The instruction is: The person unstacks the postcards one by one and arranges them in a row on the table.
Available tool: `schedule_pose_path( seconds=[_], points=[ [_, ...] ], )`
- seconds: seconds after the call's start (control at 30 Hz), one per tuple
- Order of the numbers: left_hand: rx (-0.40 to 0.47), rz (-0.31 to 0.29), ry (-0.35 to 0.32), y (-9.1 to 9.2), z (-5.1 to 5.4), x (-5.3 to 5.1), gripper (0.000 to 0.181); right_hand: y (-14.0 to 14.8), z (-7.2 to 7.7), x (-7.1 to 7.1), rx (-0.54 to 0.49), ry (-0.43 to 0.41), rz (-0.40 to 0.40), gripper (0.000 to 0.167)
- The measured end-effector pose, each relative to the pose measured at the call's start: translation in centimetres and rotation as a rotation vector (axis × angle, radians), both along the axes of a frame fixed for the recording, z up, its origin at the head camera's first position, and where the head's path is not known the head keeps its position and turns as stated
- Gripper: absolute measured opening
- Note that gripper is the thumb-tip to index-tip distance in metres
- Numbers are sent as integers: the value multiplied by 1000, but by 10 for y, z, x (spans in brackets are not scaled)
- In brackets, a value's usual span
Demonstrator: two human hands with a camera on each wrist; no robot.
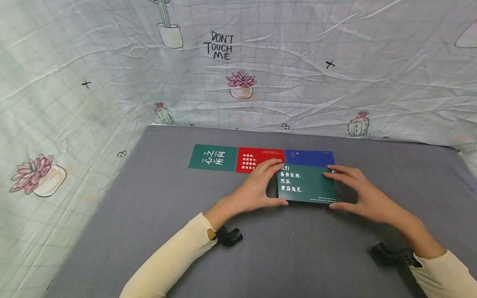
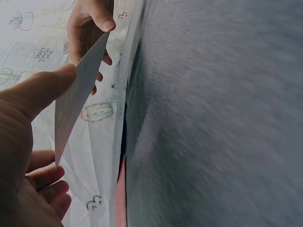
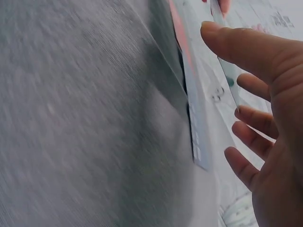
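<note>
A dark green postcard (image 1: 311, 185) with white lettering is held up off the grey table, tilted towards the head camera. My left hand (image 1: 250, 191) grips its left side, thumb at the lower corner and fingers at the upper one. At the opposite side my right hand (image 1: 369, 198) holds the right corners between thumb and fingertips. From the left wrist, the postcard (image 2: 80, 94) appears nearly edge-on. Behind it lies a blue card (image 1: 313, 157), partly covered in the head view. Next to that is a red card (image 1: 266, 153), partly hidden by my left fingers.
Another green card (image 1: 197, 157) lies at the left end of the row, beside the red one. The grey tabletop (image 1: 283, 256) spreads in front of the hands. A patterned cloth (image 1: 290, 91) with cactus drawings hangs behind and to the left.
</note>
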State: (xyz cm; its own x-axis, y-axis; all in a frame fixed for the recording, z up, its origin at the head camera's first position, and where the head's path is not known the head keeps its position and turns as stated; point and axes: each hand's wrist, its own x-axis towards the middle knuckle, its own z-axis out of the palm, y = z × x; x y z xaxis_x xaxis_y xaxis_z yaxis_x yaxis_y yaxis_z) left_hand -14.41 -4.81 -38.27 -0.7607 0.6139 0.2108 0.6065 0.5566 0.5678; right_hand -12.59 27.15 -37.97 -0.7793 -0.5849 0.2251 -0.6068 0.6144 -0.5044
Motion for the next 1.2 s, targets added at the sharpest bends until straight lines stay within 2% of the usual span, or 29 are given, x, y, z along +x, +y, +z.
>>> schedule_pose_path(
  seconds=[0.2,0.5,0.77,0.97,1.2],
  points=[
    [-30,-9,3,18,4,-6,89,17,6,-5,-10,-7,-17,80],
    [-78,-25,-31,41,6,-18,89,44,8,-12,-5,-38,-42,81],
    [-126,-28,15,65,10,-29,87,63,8,-20,23,-65,-84,79],
    [-170,-11,47,83,9,-40,87,76,13,-25,60,-83,-109,78],
    [-201,7,36,99,9,-46,86,89,15,-30,83,-92,-98,77]
  ],
)
